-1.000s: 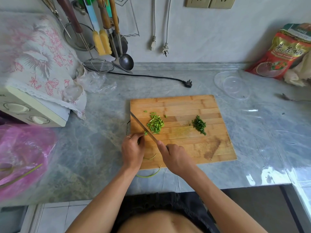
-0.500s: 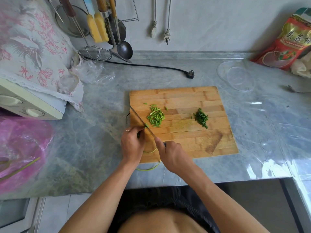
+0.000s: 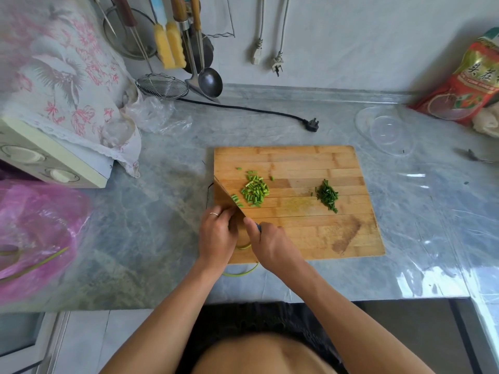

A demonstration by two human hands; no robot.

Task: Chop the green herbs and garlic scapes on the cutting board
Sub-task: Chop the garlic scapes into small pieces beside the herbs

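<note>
On the cutting board near the counter's front edge, the left hand pinches the garlic scapes steady while the right hand grips the knife, blade angled to slice. Two piles sit ahead: pale scape pieces and dark chopped herbs, kept apart.

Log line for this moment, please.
chopping | right hand grips knife | left hand holds garlic scape | cut pieces on cutting board

Cutting board on counter; scape pieces left, chopped herbs right, bowl probably behind-right.
</note>
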